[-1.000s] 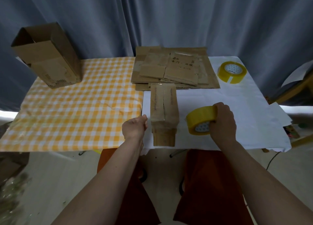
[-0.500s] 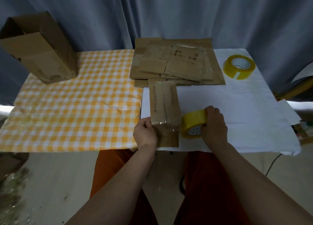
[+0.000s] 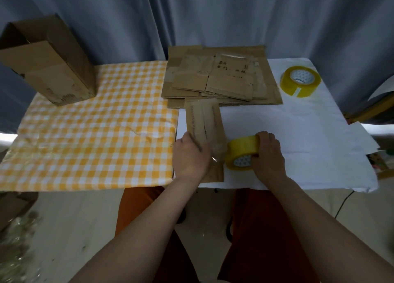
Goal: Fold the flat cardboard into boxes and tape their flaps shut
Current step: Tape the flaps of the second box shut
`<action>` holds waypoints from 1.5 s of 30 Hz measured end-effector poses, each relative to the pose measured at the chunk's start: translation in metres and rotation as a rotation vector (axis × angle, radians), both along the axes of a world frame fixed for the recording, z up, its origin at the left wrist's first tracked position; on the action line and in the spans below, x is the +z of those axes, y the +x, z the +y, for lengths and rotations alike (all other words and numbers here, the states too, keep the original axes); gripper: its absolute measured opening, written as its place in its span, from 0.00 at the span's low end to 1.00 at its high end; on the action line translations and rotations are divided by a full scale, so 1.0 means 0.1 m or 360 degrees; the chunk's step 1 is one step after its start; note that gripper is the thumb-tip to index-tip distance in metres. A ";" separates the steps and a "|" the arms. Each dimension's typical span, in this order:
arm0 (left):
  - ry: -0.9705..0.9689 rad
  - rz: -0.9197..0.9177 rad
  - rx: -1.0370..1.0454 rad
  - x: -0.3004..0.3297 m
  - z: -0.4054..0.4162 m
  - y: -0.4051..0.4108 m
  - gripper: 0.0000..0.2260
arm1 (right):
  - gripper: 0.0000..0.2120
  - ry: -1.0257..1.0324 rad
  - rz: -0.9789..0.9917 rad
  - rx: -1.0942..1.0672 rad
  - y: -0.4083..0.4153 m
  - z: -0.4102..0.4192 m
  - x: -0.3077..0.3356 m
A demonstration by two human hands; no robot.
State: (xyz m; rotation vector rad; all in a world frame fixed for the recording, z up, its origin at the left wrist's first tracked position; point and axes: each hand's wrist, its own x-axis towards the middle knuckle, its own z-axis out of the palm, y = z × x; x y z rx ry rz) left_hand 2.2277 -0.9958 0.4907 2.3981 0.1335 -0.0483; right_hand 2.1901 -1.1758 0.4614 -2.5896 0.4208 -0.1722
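Note:
A narrow folded cardboard box lies lengthwise at the table's front, its near end over the edge. My left hand lies over the box's near left part, fingers wrapped on its top. My right hand grips a yellow tape roll pressed against the box's right side. A clear strip of tape spans from the roll onto the box's top. A pile of flat cardboard sheets sits behind the box.
An assembled open box stands at the back left on the yellow checked cloth. A second tape roll rests at the back right on the white cloth. Grey curtains hang behind.
My left hand moved from beside the box onto its near end. The right hand brought the tape roll leftward against the box.

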 end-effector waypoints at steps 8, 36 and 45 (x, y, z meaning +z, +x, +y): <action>0.0755 0.0344 -0.0394 0.16 -0.28 0.49 0.48 | 0.20 0.0261 0.0085 0.0222 -0.20 0.06 0.01; 0.0708 0.0077 -0.1262 0.16 0.08 1.55 0.49 | 0.24 0.1199 0.0548 0.0156 0.15 0.83 -0.01; -0.1497 0.1101 0.0524 -0.14 0.39 0.37 0.31 | 0.23 0.1241 0.0534 0.0119 0.19 0.79 -0.03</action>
